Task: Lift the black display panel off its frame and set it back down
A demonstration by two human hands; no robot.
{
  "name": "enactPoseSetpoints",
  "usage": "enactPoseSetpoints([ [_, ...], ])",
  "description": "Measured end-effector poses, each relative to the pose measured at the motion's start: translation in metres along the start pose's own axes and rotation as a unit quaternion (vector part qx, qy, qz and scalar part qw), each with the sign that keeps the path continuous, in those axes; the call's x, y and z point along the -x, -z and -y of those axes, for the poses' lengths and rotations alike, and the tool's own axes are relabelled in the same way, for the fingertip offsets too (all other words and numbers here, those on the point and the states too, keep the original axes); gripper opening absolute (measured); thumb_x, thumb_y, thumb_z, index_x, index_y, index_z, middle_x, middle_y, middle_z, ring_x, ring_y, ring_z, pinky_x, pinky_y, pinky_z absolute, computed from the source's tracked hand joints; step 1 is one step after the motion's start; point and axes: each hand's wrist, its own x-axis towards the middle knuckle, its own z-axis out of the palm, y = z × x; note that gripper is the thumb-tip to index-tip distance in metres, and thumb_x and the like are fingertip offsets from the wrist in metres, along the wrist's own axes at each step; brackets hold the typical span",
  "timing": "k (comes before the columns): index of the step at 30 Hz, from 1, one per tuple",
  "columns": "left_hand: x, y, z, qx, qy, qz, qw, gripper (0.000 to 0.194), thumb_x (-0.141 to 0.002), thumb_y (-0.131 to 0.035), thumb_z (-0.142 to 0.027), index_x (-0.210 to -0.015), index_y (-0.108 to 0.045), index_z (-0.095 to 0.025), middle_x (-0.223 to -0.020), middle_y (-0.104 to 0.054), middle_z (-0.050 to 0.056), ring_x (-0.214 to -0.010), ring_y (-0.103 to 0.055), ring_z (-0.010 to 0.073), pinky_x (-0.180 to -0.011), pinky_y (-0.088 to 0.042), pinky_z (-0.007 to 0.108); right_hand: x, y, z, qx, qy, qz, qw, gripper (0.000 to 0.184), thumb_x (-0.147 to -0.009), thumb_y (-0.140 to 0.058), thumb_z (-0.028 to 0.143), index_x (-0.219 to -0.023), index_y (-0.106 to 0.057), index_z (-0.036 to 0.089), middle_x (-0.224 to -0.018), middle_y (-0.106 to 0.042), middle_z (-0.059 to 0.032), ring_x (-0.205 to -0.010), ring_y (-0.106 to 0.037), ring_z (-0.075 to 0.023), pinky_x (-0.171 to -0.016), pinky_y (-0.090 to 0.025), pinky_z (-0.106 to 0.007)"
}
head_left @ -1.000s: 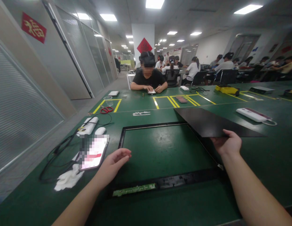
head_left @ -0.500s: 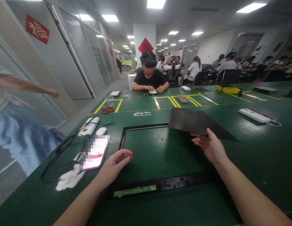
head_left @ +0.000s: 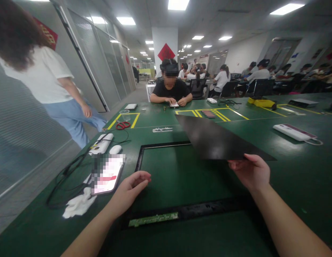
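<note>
My right hand (head_left: 253, 173) pinches the near edge of a thin dark sheet (head_left: 218, 137), thumb on top and fingers underneath. The sheet is tilted above the right part of a black rectangular frame (head_left: 166, 144) that lies flat on the green table. Along the frame's near side runs a wide black strip with a green circuit board (head_left: 153, 218) at its left end. My left hand (head_left: 136, 184) hovers over or rests on the frame's left side, fingers loosely bent and thumb apart, holding nothing visible. I cannot tell whether it touches the frame.
Left of the frame are a lit phone (head_left: 109, 175), crumpled tissue (head_left: 78, 205), a white mouse (head_left: 115, 149), black cables and red scissors (head_left: 123, 125). A white device (head_left: 294, 132) lies right. Across the table (head_left: 296, 178) sits a person (head_left: 171, 89); another person (head_left: 50, 78) stands at left.
My right hand has moved slightly right and down with the dark sheet, whose tilt has changed and whose far corner reaches further left. My left hand stays put. The person at left has moved.
</note>
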Motion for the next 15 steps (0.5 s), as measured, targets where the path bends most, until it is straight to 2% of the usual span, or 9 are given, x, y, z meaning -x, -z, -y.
enactPoseSetpoints([
  [3, 0.0, 0.0, 0.001, 0.003, -0.004, 0.002, 1.0, 0.032, -0.078, -0.071, -0.045, -0.1, -0.071, -0.022, -0.098, -0.074, 0.007, -0.096, -0.068, 0.0274, -0.088, -0.051, 0.039, 0.009, -0.006, 0.003, -0.028, -0.001, -0.028, 0.999, 0.015, -0.059, -0.053, 0.022, -0.069, -0.064, 0.022, -0.055, -0.064, -0.003, -0.046, -0.061, -0.0205, -0.046, -0.054, -0.034],
  [5, 0.0, 0.001, 0.001, 0.011, -0.005, 0.003, 1.0, 0.033, -0.078, -0.072, -0.045, -0.101, -0.07, -0.021, -0.098, -0.074, 0.007, -0.098, -0.068, 0.0274, -0.09, -0.051, 0.039, 0.014, -0.011, 0.006, -0.066, 0.002, -0.059, 0.996, 0.024, -0.056, -0.052, 0.019, -0.075, -0.066, 0.023, -0.058, -0.064, -0.0014, -0.055, -0.066, -0.0221, -0.055, -0.058, -0.037],
  [8, -0.001, 0.001, 0.005, 0.035, -0.006, -0.004, 0.999, 0.036, -0.076, -0.076, -0.044, -0.104, -0.07, -0.021, -0.1, -0.075, 0.007, -0.1, -0.068, 0.0274, -0.092, -0.051, 0.039, 0.016, -0.012, 0.013, -0.108, -0.006, -0.113, 0.988, 0.027, -0.051, -0.052, 0.017, -0.074, -0.063, 0.024, -0.058, -0.063, -0.0012, -0.067, -0.07, -0.0249, -0.068, -0.062, -0.041],
  [12, -0.006, 0.005, 0.012, 0.103, 0.014, -0.034, 0.994, 0.04, -0.076, -0.079, -0.044, -0.108, -0.071, -0.021, -0.102, -0.076, 0.007, -0.095, -0.069, 0.0252, -0.09, -0.052, 0.038, 0.008, 0.003, 0.022, -0.1, -0.046, -0.117, 0.987, 0.03, -0.053, -0.051, 0.017, -0.079, -0.064, 0.023, -0.076, -0.072, -0.0063, -0.086, -0.073, -0.0311, -0.079, -0.062, -0.05],
  [15, -0.008, 0.015, 0.013, 0.195, 0.037, -0.07, 0.978, 0.035, -0.078, -0.074, -0.05, -0.099, -0.074, -0.021, -0.1, -0.077, 0.007, -0.091, -0.07, 0.0257, -0.087, -0.054, 0.038, -0.003, 0.021, 0.022, -0.081, -0.031, -0.114, 0.99, 0.032, -0.052, -0.052, 0.014, -0.08, -0.064, 0.023, -0.082, -0.074, -0.0063, -0.092, -0.073, -0.0319, -0.081, -0.062, -0.051],
])
